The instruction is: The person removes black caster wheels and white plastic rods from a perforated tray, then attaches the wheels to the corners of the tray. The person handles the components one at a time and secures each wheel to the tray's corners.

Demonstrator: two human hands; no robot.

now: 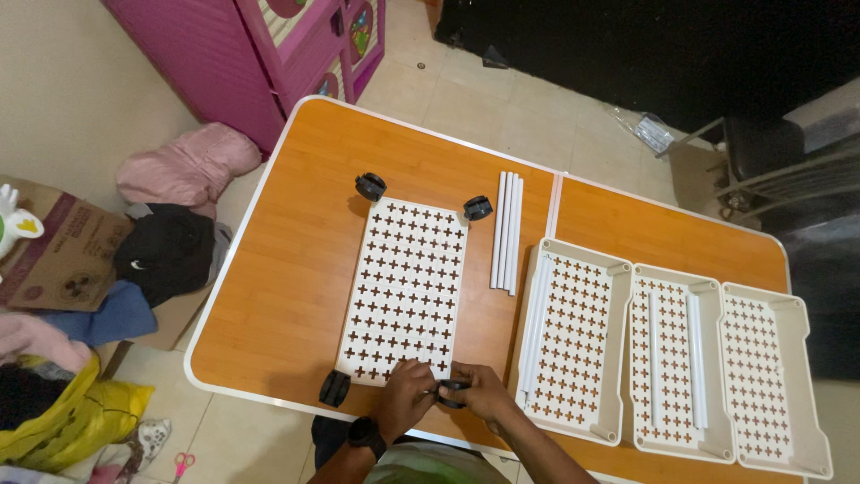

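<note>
A white perforated plastic shelf [405,289] lies upside down on the orange table [296,269], with black caster wheels at its far left corner [370,185], far right corner [477,207] and near left corner [335,388]. My left hand [405,394] and my right hand [479,392] meet at the shelf's near right corner. Both grip a fourth black caster wheel [452,393] there. A dark watch [366,434] sits on my left wrist.
Several white tubes [507,231] lie right of the shelf. Three white perforated trays [573,339] [677,362] [772,385] stand side by side at the right, some holding tubes. Clothes and a cardboard box [63,255] pile on the floor at left, beside a pink cabinet [251,54].
</note>
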